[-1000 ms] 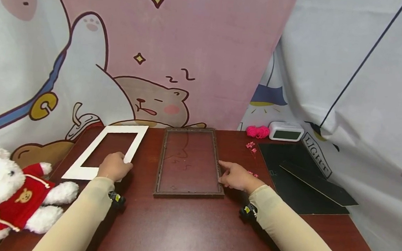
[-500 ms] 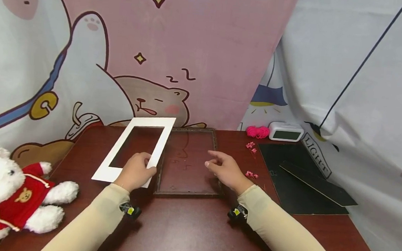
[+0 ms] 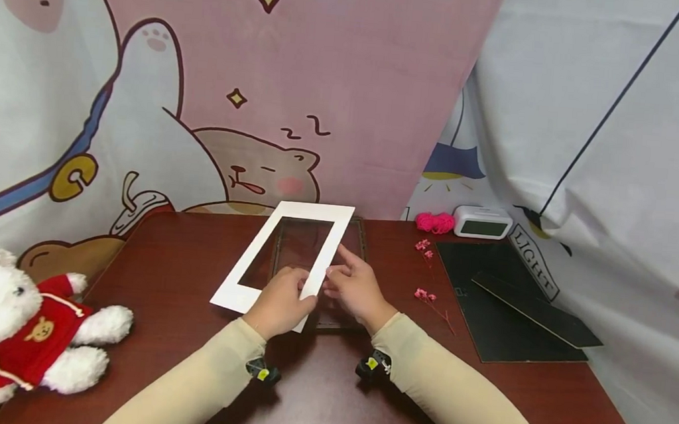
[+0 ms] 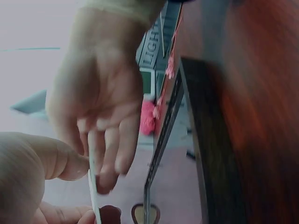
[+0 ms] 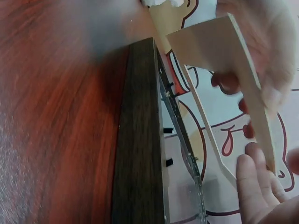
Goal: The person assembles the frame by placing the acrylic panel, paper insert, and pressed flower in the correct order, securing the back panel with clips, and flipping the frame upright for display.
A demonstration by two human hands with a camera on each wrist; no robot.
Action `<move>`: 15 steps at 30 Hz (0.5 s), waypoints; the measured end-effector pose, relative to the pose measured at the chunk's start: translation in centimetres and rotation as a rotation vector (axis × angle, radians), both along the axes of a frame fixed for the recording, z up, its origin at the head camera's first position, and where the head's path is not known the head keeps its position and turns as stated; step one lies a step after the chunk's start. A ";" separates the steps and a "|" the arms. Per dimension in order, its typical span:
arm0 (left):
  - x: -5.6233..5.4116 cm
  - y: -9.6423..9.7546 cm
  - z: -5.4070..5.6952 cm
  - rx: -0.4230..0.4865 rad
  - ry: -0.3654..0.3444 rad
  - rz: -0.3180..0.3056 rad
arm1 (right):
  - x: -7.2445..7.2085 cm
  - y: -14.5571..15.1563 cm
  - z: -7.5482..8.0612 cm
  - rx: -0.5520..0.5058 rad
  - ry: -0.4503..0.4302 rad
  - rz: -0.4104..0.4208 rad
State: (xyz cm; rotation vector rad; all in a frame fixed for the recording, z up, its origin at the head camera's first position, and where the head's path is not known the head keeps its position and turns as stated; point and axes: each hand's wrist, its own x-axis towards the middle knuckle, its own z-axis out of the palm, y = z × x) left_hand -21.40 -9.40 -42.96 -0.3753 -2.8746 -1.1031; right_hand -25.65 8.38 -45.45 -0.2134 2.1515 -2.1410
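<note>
A white picture mat (image 3: 331,244), a flat board with a rectangular window, is held tilted over a dark wooden picture frame (image 5: 140,135). My left hand (image 3: 284,301) pinches the mat's right border near its lower corner, thumb on top and fingers underneath. My right hand (image 3: 361,293) is at the same border, a little farther up. In the left wrist view the mat's edge runs between the right thumb and its loosely extended fingers (image 4: 112,144). The frame lies face down on the table around a clear pane, small black tabs along its inner edge, partly covered by the mat.
Right of the frame are pink flower sprigs (image 3: 425,295), a black backing board (image 3: 473,336) with its stand flap raised, a white digital clock (image 3: 483,213) and pink yarn (image 3: 434,223). A white teddy bear in red (image 3: 37,328) sits at the left edge.
My left hand has carried the mat rightward from the table's left side to over the frame. My right hand has left the frame's right edge and moved left to the mat's border.
</note>
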 end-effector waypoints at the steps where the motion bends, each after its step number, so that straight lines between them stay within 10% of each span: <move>1: 0.1 0.3 0.0 0.000 0.003 -0.010 | 0.0 -0.1 -0.1 -0.009 0.003 -0.014; 10: 0.0 0.4 0.1 -0.028 -0.020 -0.066 | -0.6 0.7 -0.4 0.070 0.052 -0.125; 15: -1.6 -2.4 -0.5 0.004 0.015 0.009 | -1.5 2.8 -0.5 0.154 0.023 -0.157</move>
